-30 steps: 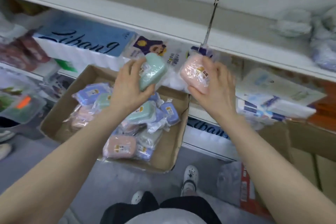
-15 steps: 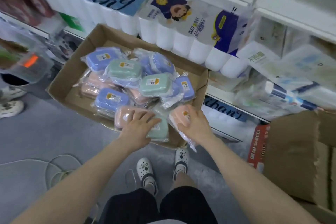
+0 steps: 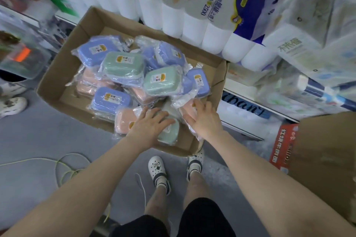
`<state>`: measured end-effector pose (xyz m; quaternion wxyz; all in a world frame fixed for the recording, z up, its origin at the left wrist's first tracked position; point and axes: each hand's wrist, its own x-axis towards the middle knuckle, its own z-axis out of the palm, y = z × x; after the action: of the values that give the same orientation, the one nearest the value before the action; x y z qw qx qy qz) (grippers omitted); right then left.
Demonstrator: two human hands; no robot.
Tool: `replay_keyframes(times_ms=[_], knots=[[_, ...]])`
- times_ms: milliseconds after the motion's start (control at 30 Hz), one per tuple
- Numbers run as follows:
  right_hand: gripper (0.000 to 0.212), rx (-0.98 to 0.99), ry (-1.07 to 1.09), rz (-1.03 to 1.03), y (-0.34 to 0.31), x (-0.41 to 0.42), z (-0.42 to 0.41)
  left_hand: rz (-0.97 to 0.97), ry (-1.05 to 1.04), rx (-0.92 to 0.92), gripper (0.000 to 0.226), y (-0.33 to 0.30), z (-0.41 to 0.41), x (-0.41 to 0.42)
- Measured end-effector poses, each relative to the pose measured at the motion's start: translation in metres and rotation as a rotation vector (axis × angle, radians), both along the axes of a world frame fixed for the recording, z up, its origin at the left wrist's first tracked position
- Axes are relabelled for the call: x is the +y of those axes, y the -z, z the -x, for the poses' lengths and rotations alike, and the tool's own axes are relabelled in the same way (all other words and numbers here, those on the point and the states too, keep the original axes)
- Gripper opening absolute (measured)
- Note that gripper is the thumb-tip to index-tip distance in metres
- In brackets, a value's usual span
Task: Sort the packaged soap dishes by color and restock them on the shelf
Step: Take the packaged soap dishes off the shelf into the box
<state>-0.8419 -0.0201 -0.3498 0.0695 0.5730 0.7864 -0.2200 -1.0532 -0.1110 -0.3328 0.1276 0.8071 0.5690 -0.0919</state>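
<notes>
At the lower centre of the frame, both hands are lowered from shelf height a second ago into the cardboard box (image 3: 57,82), the left hand (image 3: 152,123) laid with fingers spread flat over a green soap dish (image 3: 170,131), the right hand (image 3: 202,119) with loose fingers on a pink soap dish (image 3: 189,107), so nothing appears restocked yet.

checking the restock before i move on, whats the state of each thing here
cardboard box: open-topped, holds mixed wrapped dishes
left hand: fingers spread, resting on green soap dish
right hand: fingers spread, on pink soap dish
pile of soap dishes: unsorted, blue, green, pink mixed
</notes>
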Motion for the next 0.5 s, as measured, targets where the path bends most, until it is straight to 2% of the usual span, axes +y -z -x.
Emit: replay_keyframes(times_ms=[167,300,500], knots=[[0.062,-0.006,-0.024,-0.051,-0.029,0.000,-0.011,0.038,-0.020,-0.026,0.079,-0.023,0.000,0.009],[0.062,-0.029,-0.022,-0.193,-0.073,0.004,-0.035,-0.058,0.007,-0.041,0.053,-0.057,0.001,0.030],[0.061,-0.065,-0.013,-0.505,-0.149,0.019,-0.095,-0.282,0.108,-0.101,0.035,-0.126,-0.010,0.087]])
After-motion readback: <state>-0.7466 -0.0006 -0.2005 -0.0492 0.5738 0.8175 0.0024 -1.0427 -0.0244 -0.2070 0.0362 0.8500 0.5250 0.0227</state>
